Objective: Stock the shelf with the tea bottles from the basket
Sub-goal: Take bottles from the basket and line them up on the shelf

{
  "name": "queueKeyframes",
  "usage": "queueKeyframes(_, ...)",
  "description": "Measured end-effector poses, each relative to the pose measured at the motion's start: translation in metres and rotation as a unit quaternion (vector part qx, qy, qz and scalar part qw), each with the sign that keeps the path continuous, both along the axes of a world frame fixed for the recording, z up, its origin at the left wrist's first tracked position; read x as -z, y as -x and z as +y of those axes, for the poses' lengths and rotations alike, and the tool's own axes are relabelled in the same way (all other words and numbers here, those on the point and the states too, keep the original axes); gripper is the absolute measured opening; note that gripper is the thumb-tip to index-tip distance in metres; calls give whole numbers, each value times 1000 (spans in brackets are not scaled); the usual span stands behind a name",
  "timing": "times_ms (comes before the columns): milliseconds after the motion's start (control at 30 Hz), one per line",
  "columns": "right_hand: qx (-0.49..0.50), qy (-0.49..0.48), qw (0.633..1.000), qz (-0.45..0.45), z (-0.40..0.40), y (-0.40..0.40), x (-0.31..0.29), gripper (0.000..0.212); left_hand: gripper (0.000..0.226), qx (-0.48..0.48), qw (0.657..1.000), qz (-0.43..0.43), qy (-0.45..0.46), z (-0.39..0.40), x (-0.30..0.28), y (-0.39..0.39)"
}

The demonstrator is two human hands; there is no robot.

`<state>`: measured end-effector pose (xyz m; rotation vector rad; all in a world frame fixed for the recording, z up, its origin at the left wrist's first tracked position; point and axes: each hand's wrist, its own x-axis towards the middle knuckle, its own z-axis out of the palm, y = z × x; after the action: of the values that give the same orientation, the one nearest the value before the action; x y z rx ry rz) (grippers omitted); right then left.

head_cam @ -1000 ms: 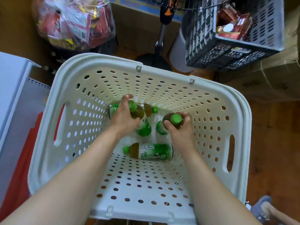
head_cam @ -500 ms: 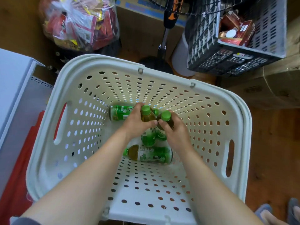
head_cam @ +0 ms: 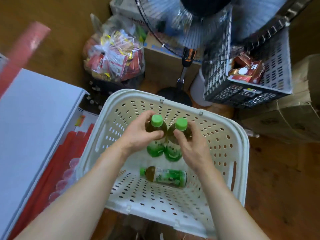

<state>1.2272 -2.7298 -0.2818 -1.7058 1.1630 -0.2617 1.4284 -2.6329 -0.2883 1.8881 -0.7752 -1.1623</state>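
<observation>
A white perforated basket (head_cam: pixel 240 153) stands on the floor in front of me. My left hand (head_cam: pixel 138 134) grips one green-capped tea bottle (head_cam: pixel 155 148) by its neck, held upright above the basket's inside. My right hand (head_cam: pixel 192 144) grips a second tea bottle (head_cam: pixel 174 153) the same way, and the two bottles touch side by side. A third tea bottle (head_cam: pixel 164 176) lies on its side on the basket floor, cap pointing left. A white shelf (head_cam: pixel 34 122) runs along my left, with red packages (head_cam: pixel 69 153) on the level below.
Behind the basket stand a floor fan (head_cam: pixel 183 77), a clear bag of snack packets (head_cam: pixel 114 58) and cardboard boxes (head_cam: pixel 285 118). A dark crate (head_cam: pixel 242 90) with red cartons sits on a box at the right. Wooden floor (head_cam: pixel 280 187) shows to the right.
Both hands have lifted their bottles upright and higher, out of the basket's bottom. My view has risen and pulled back, so the fan and shelf top show more.
</observation>
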Motion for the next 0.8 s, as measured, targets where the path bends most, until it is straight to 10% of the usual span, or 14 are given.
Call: queueKeyframes(800,-177,110,923,-322,133,-131,-339,52,42,-345,868,-196,300,192,-370,-7)
